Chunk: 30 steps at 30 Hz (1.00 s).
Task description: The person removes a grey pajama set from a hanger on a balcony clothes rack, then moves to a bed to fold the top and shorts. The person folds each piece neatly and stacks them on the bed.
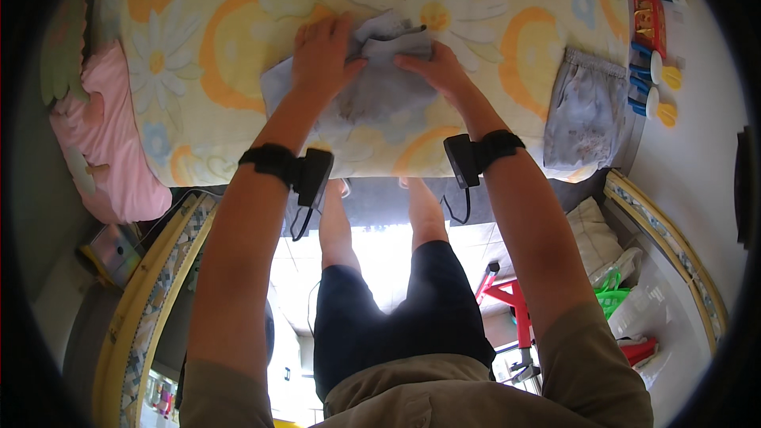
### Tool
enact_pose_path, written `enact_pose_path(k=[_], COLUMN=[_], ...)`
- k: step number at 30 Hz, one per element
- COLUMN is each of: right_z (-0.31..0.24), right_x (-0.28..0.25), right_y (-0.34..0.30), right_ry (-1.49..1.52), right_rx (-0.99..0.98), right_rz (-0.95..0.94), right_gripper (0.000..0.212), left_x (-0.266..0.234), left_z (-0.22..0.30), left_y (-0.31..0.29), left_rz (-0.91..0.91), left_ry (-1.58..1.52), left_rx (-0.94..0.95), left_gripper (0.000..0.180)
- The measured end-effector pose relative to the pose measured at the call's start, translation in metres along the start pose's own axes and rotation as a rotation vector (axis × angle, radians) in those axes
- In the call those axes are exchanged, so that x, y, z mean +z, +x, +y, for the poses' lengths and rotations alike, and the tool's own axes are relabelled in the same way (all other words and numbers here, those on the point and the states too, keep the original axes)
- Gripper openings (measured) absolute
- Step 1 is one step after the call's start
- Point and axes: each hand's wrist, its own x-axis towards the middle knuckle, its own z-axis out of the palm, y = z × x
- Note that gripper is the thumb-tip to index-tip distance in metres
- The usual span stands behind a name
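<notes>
A crumpled light-grey garment lies on the bed in front of me, its far part bunched up in folds. Its exact kind is hard to make out. My left hand rests on the left part of the cloth, fingers stretched forward and thumb apart. At the right edge, my right hand grips the cloth, thumb on top and the other fingers partly hidden by folds. Off to the right, a pair of grey shorts with an elastic waistband lies laid out near the bed's edge.
A yellow bedspread with flowers and orange rings covers the bed. Pink fabric lies at the left edge. Blue-and-white hooks and a red item are at the right wall. A red metal frame stands on the floor behind.
</notes>
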Motion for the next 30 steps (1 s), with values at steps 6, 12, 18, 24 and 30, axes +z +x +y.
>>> enact_pose_path(k=[6,12,18,24,30], right_z=[-0.028,-0.106,-0.144,-0.070,0.015], right_x=[0.006,-0.048,-0.034,0.036,0.040], right_y=[-0.039,-0.130,-0.184,-0.085,-0.100], right_ry=[0.316,0.019,-0.634,-1.088,-0.835], right_rx=[0.094,-0.260,-0.699,-0.346,-0.596], right_rz=[-0.069,0.293,0.692,0.510,0.482], right_gripper=[0.039,0.035,0.054,0.053,0.059], left_x=[-0.031,-0.059,-0.063,-0.050,-0.045], left_z=[0.002,0.028,0.056,0.056,0.058], left_y=[-0.055,-0.136,-0.166,-0.179,-0.199], left_rz=[0.241,0.197,0.123,0.074,0.028], left_ry=[-0.106,-0.344,-0.486,-0.475,-0.493], left_rx=[-0.051,-0.156,-0.153,-0.121,-0.129], left_gripper=[0.079,0.071,0.070,0.070,0.070])
